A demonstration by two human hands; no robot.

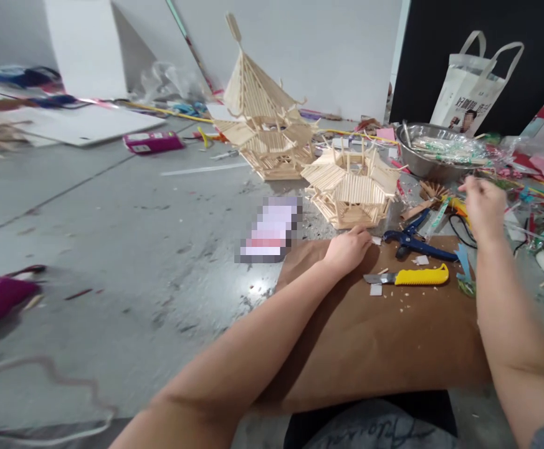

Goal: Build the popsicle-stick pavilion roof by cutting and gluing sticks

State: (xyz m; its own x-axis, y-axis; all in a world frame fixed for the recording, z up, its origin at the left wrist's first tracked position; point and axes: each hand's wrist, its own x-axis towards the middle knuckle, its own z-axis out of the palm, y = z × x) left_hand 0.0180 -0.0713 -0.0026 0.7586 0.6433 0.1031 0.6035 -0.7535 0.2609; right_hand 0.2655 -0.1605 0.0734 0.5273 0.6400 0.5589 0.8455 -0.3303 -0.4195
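A small pavilion model of thin wooden sticks [353, 187] stands on the floor ahead of me. My left hand [350, 249] rests just in front of its base, at the brown sheet's [369, 349] far edge; its fingers are closed, and what they hold, if anything, is hidden. My right hand [485, 202] is raised at the right with fingers curled together; its contents cannot be made out. Beside that hand is a yellow tool [458, 209], partly covered. Between the hands lie a blue hand cutter [416, 243] and a yellow utility knife [421, 275] with its blade out.
A taller stick tower [267, 125] with a pointed roof stands behind. A phone [272, 227] lies left of the sheet. A metal bowl [435, 163] of wrapped sticks and a white bag [468, 93] are at the back right, amid scraps. Magenta packs [152, 142] lie leftward.
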